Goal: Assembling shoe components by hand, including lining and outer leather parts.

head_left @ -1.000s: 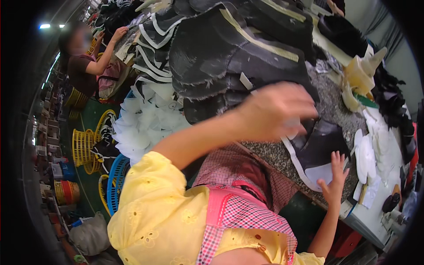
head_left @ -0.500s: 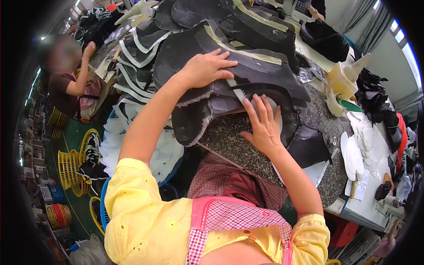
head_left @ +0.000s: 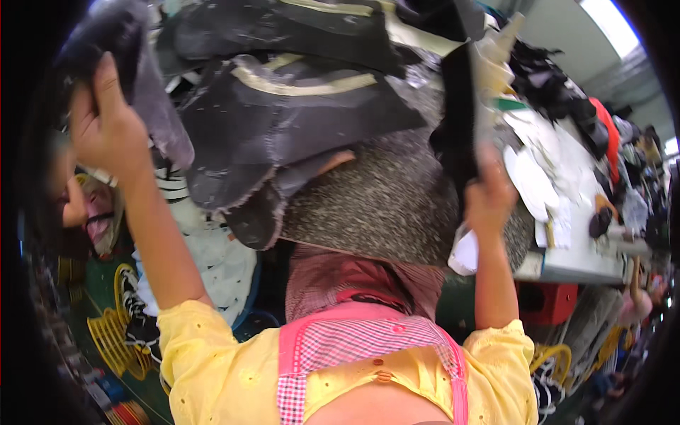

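Observation:
My left hand [head_left: 106, 131] is raised at the far left, its fingers closed round a black shoe upper piece [head_left: 145, 85] with a grey lining side. Over on the right, my right hand [head_left: 490, 195] is smeared by motion and grips a long black shoe upper piece [head_left: 453, 120] held upright, with a pale edge along it. A small white piece [head_left: 465, 253] shows just below that hand. Between my hands, stacked black upper pieces [head_left: 304, 131] with cream tape on their curved edges lie on the speckled grey tabletop [head_left: 382, 191]. Frayed edges show at the stack's near left.
White cut pieces [head_left: 528, 177] lie on the white table at right, near a pile of black pieces [head_left: 545, 78]. A tub of white pieces [head_left: 216, 265] stands at lower left, beside a yellow basket [head_left: 113, 340]. A co-worker's arm [head_left: 73, 202] shows at left.
Both hands have risen off the stack and moved apart, the left to the far left, the right to the right, each now carrying a black piece. The view has shifted too.

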A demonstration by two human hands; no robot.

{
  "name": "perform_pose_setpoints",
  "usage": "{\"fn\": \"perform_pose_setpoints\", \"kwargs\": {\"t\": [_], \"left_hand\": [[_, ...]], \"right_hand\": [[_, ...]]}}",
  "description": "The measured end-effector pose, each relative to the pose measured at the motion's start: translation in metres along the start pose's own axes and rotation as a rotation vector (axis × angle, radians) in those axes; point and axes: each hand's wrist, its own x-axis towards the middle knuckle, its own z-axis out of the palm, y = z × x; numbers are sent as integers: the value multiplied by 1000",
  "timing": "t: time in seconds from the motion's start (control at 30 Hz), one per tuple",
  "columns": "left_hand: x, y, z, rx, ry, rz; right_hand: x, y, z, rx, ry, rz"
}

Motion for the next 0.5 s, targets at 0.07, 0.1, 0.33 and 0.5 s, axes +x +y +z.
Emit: {"fn": "perform_pose_setpoints", "kwargs": {"t": [0.07,0.1,0.33,0.5], "left_hand": [[-35,61,1,41,-181,223],[-57,85,-3,127,-315,303],[-272,188,-6,-469,-991,520],[-322,204,-9,-601,-1100,521]], "right_hand": [[-3,27,-55,251,532,483],[2,40,-95,253,659,503],[-75,120,-352,43,1199,511],[-141,173,-465,353,1068,540]]}}
